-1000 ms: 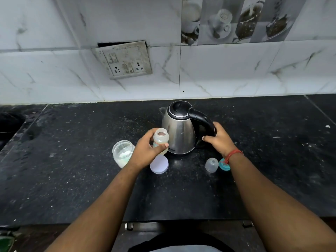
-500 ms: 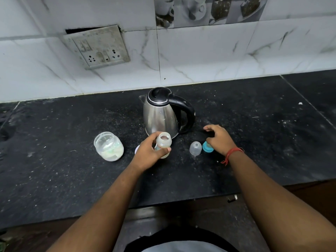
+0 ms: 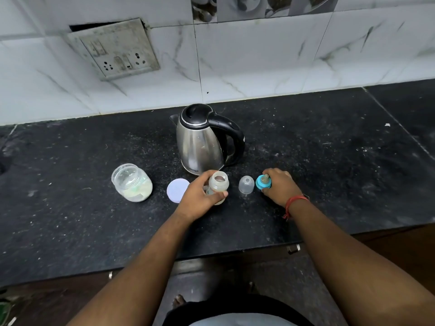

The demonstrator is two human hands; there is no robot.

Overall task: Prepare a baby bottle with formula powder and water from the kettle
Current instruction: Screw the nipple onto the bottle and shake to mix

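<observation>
My left hand (image 3: 197, 196) grips a small open baby bottle (image 3: 219, 187), held upright on the black counter (image 3: 70, 220) just in front of the steel kettle (image 3: 202, 142). My right hand (image 3: 280, 185) closes around the blue teat ring (image 3: 263, 182), which rests on the counter to the right. A clear dome cap (image 3: 246, 184) stands between the bottle and the ring. The open jar of formula powder (image 3: 131, 183) sits to the left, tilted, with its white lid (image 3: 177, 189) lying flat beside my left hand.
The kettle's black handle (image 3: 233, 135) points right. A tiled wall with a socket plate (image 3: 115, 50) rises behind the counter. The counter's front edge (image 3: 235, 251) runs just below my forearms, with a cabinet under it.
My right hand left the kettle handle and came down onto the blue teat ring. My left hand lowered the bottle to the counter in front of the kettle.
</observation>
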